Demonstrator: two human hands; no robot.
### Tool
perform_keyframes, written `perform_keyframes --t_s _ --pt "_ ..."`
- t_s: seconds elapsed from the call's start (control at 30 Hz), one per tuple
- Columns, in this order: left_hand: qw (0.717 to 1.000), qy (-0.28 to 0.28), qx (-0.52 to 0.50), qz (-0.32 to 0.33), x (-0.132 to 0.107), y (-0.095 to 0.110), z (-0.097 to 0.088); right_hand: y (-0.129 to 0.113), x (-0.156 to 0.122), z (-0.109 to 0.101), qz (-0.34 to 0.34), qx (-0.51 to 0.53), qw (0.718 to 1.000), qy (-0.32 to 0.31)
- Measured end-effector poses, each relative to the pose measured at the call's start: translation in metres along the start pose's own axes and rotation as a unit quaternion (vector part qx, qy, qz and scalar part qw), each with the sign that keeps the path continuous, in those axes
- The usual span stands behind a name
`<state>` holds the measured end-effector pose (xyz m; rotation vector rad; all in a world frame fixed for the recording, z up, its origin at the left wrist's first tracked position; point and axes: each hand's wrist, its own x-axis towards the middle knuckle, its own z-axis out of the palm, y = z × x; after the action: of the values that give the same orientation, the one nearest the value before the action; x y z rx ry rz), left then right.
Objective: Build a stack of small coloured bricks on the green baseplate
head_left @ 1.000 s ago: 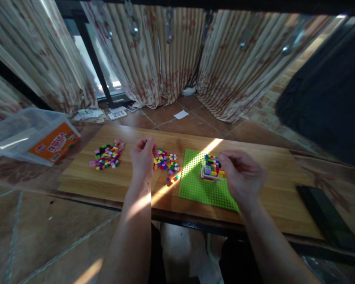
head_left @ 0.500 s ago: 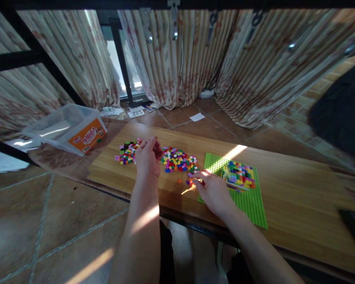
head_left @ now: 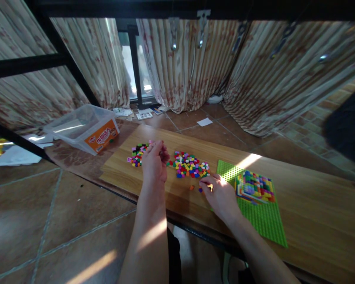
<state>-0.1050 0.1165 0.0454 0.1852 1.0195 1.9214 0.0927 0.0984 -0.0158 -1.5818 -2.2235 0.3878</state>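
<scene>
My left hand (head_left: 155, 161) is held over the table between two heaps of small toy bricks, palm turned inward and fingers curled. Whatever lies inside those fingers is hidden. My right hand (head_left: 221, 194) rests low at the near left side of a green baseplate (head_left: 269, 225), thumb and forefinger pinched together. What the pinch holds is too small to make out. By its fingertips lie a blue brick (head_left: 200, 190) and an orange brick (head_left: 192, 187). A colourful brick build (head_left: 256, 187) stands on the baseplate. The mixed brick heap (head_left: 189, 163) is between my hands.
A second brick heap (head_left: 138, 153) lies left of my left hand, partly covered by it. The clear plastic bin (head_left: 77, 128) with an orange label stands beyond the wooden table's (head_left: 313, 205) left end. Curtains (head_left: 171, 71) hang behind. A dark shape (head_left: 347, 122) shows at right.
The view has shifted, so the table sits further right and lower. My left hand is slightly farther from the middle heap. Fewer loose bricks show by my right fingertips.
</scene>
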Motion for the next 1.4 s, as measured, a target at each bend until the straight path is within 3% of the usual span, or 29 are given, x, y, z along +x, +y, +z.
perform_keyframes --t_s 0.3,0.4,0.47,0.53,0.57,0.7,0.77,1.03,1.27,1.4 --pt "1.000 0.022 0.009 0.018 0.000 0.005 -0.002 -0.002 -0.001 -0.001 -0.014 0.058 0.998 -0.015" --pt "0.996 0.024 0.068 0.055 0.003 0.004 -0.005 -0.002 -0.001 -0.002 -0.010 0.052 0.998 -0.023" --pt "0.983 0.020 0.159 0.088 0.007 0.000 -0.008 -0.002 0.000 -0.002 -0.005 0.047 0.998 -0.029" --pt "0.946 0.004 0.300 0.124 0.011 -0.004 -0.011 -0.002 0.000 -0.002 -0.006 0.044 0.998 -0.034" --pt "0.913 -0.007 0.383 0.142 0.012 -0.006 -0.013 -0.002 0.000 -0.002 -0.008 0.042 0.998 -0.036" --pt "0.749 -0.052 0.641 0.161 0.013 -0.012 -0.019 0.001 0.000 -0.004 -0.009 0.028 0.999 -0.028" --pt "0.719 -0.059 0.677 0.150 0.012 -0.014 -0.020 0.003 0.001 -0.007 -0.007 0.025 0.999 -0.023" --pt "0.811 -0.089 0.563 0.135 0.012 -0.022 -0.020 0.004 0.001 -0.012 -0.014 -0.008 0.999 -0.030" --pt "0.785 -0.111 0.590 0.151 0.011 -0.024 -0.019 0.003 0.002 -0.018 -0.010 -0.009 1.000 -0.027" --pt "0.815 -0.107 0.557 0.119 0.008 -0.022 -0.016 0.008 0.003 -0.023 -0.002 0.001 1.000 -0.026"
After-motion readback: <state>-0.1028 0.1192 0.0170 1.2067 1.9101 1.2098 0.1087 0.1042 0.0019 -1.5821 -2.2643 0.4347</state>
